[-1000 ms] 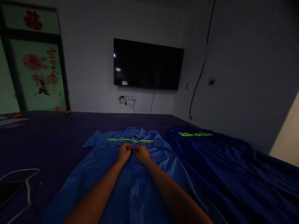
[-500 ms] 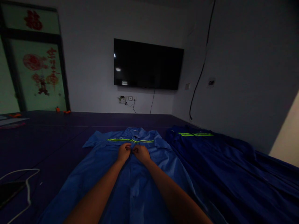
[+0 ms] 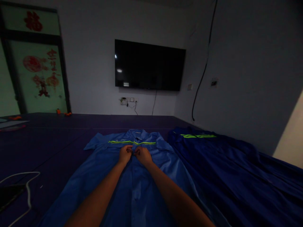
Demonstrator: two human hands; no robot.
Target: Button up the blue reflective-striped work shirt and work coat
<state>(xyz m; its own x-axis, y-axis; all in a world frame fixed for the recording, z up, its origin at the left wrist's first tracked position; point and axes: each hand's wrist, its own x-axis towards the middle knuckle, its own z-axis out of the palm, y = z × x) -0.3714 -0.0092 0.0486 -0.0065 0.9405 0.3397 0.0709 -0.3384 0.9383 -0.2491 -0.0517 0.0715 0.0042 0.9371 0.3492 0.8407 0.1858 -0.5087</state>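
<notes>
A blue work shirt [image 3: 151, 170] with yellow-green chest stripes lies spread out, collar away from me. My left hand [image 3: 125, 154] is closed in a pinch on the shirt's front placket, just below the stripes. Right beside it, my right hand [image 3: 143, 155] pinches the other side of the same placket. Only a small gap separates the fingertips of the two hands. Whatever small part of the front lies between them is too dark and small to make out.
A darker blue garment [image 3: 227, 164] with similar stripes lies to the right. At the lower left are a dark flat device [image 3: 10, 195] and a white cable [image 3: 28, 192]. Small orange objects [image 3: 68, 113] sit near the door. A television [image 3: 150, 65] hangs on the far wall.
Both hands stay at the same spot on the placket, with barely visible finger movement. The garments have not moved.
</notes>
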